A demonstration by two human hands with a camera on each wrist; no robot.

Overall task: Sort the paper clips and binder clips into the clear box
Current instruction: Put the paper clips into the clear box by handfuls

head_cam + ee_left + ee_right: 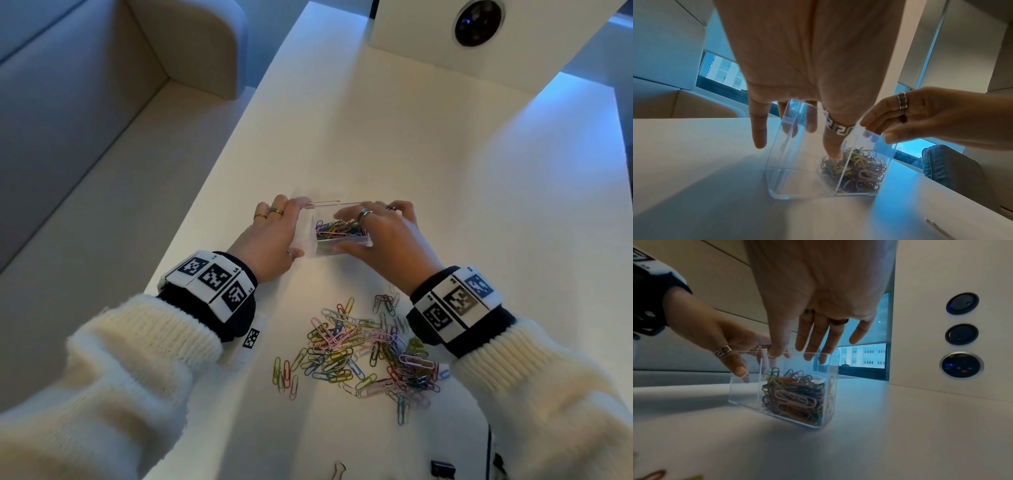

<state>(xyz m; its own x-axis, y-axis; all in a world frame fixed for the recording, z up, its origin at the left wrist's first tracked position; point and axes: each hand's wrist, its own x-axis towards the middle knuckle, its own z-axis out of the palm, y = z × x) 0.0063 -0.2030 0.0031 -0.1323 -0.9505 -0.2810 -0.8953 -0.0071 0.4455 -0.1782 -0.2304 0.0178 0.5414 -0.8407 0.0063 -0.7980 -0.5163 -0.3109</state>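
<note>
Clear box (pixel 323 251), left hand (pixel 274 236) steadying, right hand (pixel 383 236) above

Clear box (pixel 337 245) half-filled; paper clips (pixel 359 349) heaped nearby.

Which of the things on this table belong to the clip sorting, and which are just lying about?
Belong to the job:
clear box
paper clips in the box
loose paper clips
binder clip
left hand
right hand

Just there:
round wall buttons
sofa
</note>
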